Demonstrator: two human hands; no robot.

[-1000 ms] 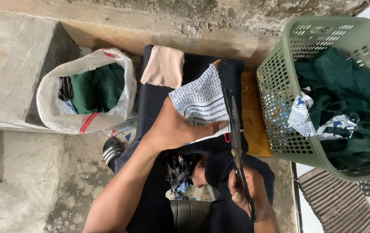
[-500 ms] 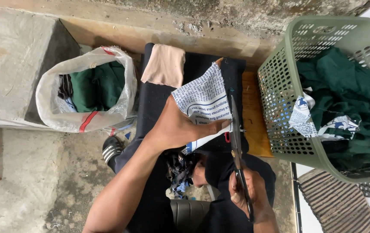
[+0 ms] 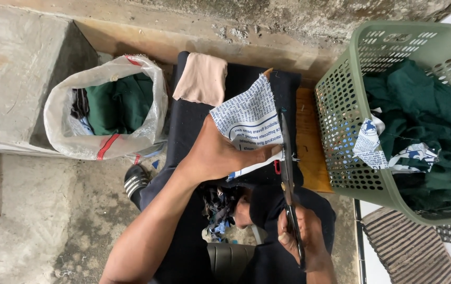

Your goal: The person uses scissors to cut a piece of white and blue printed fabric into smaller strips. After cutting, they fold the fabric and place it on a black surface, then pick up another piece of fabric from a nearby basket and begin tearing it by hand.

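R hand sits lowest in view, fingers curled tight round the handles of long dark scissors, blades running up and away along the right edge of a white printed cloth piece. L hand is further up, palm down, fingers spread and pressing on that cloth, thumb side pinning its lower edge against the dark fabric-covered board across the lap. So: R clamped on scissors, L flat and open on the cloth, not gripping.

Step in hand looks like trimming the printed piece, blade approx at its right border; can't tell how far the blades are parted. Next move, as I judge it, calls for L hand keeping the cloth taut and flat while the blades close along the edge, w/ fingertips kept clear of the blade line.

Between the knees: a heap of small dark scraps. On the board's far end, a tan cloth piece. Left of it, a white plastic bag holding green fabric. Right, a green perforated basket w/ more green fabric and printed offcuts. Beyond: concrete wall.
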